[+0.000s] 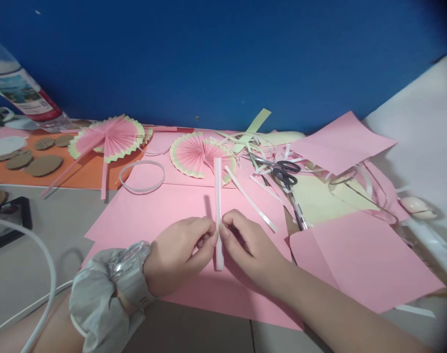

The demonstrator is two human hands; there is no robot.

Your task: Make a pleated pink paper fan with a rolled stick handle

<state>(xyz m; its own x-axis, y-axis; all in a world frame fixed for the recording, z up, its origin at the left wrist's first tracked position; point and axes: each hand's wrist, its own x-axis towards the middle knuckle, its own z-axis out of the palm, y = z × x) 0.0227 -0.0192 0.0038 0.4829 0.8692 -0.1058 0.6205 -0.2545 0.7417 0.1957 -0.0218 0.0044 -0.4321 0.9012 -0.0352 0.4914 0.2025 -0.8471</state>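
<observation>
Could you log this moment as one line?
Left hand: pinching pink-and-white strip | Right hand: pinching same strip | Underneath: pink paper | Farther right: scissors

Lit softly, a bit dim, w/ faint shadows on paper, incl. L of strip. Bent nr edges, esp. at bottle; slightly blurry o/all, v. dark at top R corner.

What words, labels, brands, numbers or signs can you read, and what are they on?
None can be read.
Bottle label: printing, too small and blurred.
Watch on the left wrist: no legible figures.
Dark-framed device, left edge: nothing legible on its screen.
</observation>
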